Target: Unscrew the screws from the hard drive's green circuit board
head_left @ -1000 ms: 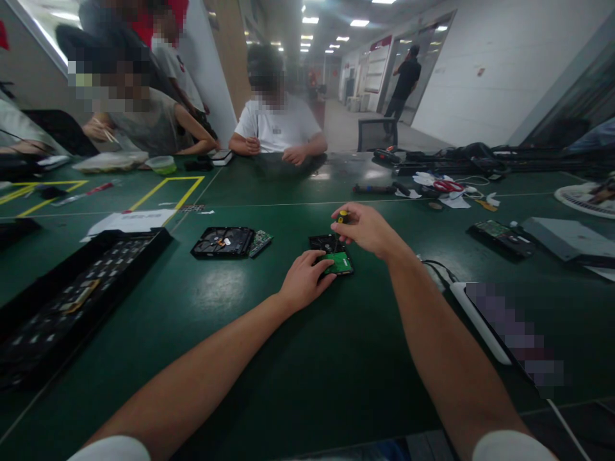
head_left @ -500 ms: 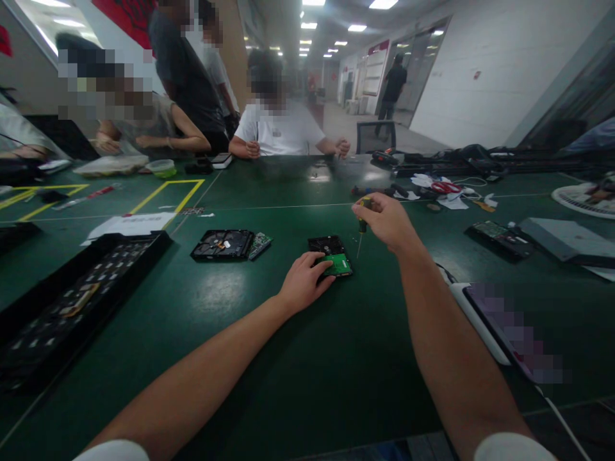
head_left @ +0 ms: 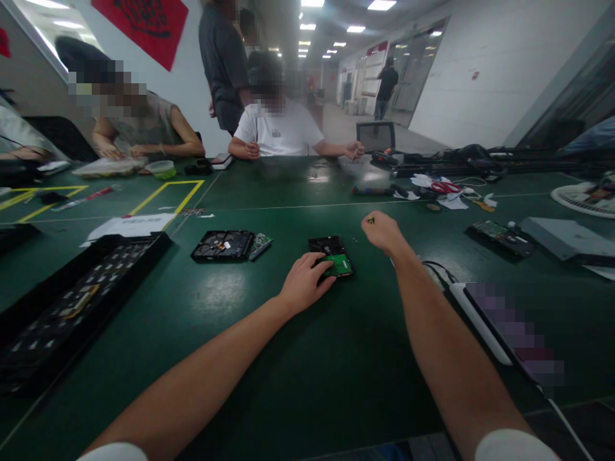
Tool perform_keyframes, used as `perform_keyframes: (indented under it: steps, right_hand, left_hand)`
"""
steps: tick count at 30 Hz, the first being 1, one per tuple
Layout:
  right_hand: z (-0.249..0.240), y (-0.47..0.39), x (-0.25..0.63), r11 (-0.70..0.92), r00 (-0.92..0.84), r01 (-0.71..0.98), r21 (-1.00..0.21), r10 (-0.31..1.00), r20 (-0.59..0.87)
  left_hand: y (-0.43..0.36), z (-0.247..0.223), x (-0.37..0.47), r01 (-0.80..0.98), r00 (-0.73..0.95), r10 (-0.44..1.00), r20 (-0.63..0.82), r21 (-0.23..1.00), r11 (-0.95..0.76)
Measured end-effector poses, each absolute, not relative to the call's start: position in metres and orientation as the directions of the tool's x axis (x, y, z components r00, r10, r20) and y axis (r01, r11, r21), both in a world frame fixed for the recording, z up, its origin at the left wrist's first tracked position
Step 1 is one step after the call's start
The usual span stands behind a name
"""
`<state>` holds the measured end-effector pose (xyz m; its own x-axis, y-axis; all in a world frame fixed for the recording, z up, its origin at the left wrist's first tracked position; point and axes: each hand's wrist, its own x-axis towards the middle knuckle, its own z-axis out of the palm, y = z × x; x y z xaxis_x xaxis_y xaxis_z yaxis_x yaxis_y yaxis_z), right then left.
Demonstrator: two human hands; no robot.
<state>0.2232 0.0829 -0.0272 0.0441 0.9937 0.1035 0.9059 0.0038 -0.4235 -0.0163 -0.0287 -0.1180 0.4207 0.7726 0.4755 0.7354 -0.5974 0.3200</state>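
Note:
A black hard drive (head_left: pixel 327 243) with a green circuit board (head_left: pixel 342 263) lies flat on the table. My left hand (head_left: pixel 305 282) grips its near left side, fingers over the board and thumb at the lower edge. Closed in a fist to the right of the drive, my right hand (head_left: pixel 382 232) holds a screwdriver (head_left: pixel 371 221); only the yellow-and-black handle end shows, and its shaft is hidden. Tiny bits, probably screws (head_left: pixel 354 239), lie between drive and right hand. Left of my left hand sits another hard drive (head_left: pixel 221 245), a loose circuit board (head_left: pixel 260 246) against it.
A long black tray (head_left: pixel 115 282) stands at left. At right are a phone (head_left: pixel 504 326) with cables, a further hard drive (head_left: pixel 500 240) and a grey box (head_left: pixel 567 240). A dark tool (head_left: pixel 372 191) lies beyond my right hand. People sit across the green table (head_left: pixel 269 384).
My right hand has moved slightly right and nearer to me and turned, so the screwdriver's shaft no longer shows. My left hand stays on the drive. A standing person behind has shifted right.

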Motion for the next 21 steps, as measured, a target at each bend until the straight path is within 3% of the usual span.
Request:
perform_keyframes:
  steps: [9,21]
  right_hand:
    - [-0.085,0.090,0.219,-0.012,0.021,0.947,-0.322,1.000,0.024]
    - [-0.083,0.086,0.224,0.072,-0.083,0.930,-0.361,0.996,-0.016]
  left_hand:
    - [-0.029,-0.117,-0.016,0.738,0.411,0.782,0.468,0.333,-0.587]
    - [-0.031,-0.114,-0.015,0.745,0.415,0.789,0.453,0.328,-0.581]
